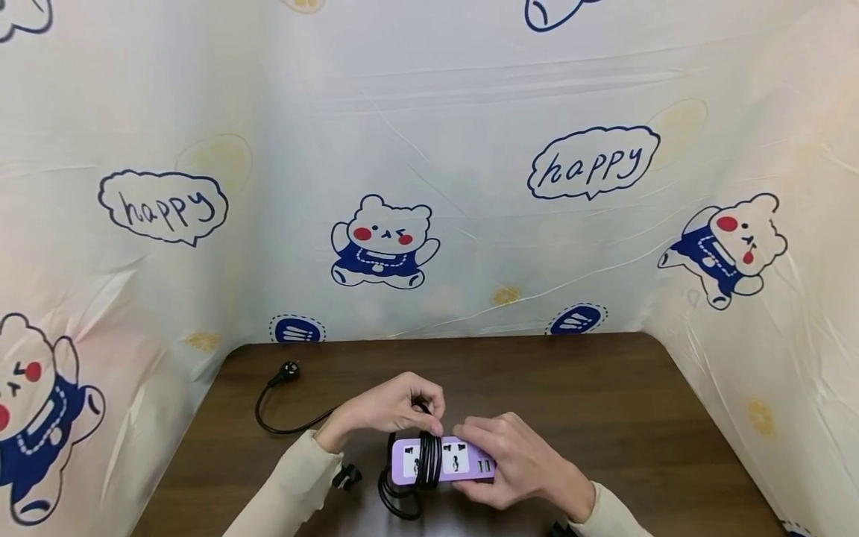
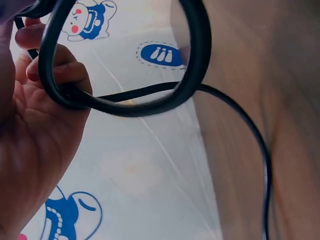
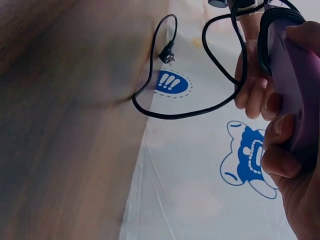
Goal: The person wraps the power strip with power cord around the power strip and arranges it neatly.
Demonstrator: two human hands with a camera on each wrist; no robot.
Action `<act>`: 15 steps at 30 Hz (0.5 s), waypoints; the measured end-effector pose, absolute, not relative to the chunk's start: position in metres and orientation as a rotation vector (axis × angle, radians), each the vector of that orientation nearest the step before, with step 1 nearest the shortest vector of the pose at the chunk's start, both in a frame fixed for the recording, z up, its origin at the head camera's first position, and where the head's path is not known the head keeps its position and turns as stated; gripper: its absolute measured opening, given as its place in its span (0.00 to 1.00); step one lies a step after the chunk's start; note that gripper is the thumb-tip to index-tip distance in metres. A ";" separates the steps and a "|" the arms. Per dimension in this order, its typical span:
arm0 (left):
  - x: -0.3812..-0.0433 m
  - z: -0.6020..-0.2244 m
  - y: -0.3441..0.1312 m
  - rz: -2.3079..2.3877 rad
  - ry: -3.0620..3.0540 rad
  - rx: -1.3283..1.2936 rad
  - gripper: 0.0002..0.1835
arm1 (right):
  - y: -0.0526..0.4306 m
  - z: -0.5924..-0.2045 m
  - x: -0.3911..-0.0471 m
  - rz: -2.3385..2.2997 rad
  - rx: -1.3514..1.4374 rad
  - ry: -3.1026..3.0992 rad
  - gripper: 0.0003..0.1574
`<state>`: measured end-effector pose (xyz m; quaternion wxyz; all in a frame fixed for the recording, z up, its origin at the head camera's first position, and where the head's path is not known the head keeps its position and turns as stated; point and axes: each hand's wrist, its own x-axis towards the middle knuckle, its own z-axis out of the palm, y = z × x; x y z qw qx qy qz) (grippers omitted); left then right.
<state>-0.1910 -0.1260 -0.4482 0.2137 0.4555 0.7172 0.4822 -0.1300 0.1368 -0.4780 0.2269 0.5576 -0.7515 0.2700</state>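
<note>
A lilac power strip with white sockets and USB ports is held up over the table. My right hand grips its right end, fingers along the far side and thumb at the near side. Several turns of black cord lie around the strip's middle. At the strip's far edge my left hand pinches the cord between thumb and fingers. In the left wrist view a cord loop hangs beside the left palm. The cord's free end runs left to a black plug.
The dark wooden table lies beneath both hands. A pale curtain printed with bears and "happy" bubbles hangs behind it and on both sides. More slack cord dangles at the strip's left end. Small black pieces show beside both wrists.
</note>
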 end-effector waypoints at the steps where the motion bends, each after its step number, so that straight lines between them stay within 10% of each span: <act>1: -0.191 -0.450 -0.126 1.347 1.975 1.264 0.15 | 0.137 -0.478 -0.130 0.749 1.540 -2.069 0.34; 15: -0.188 -0.458 -0.126 1.471 2.000 1.202 0.09 | 0.143 -0.475 -0.136 0.969 1.521 -2.049 0.28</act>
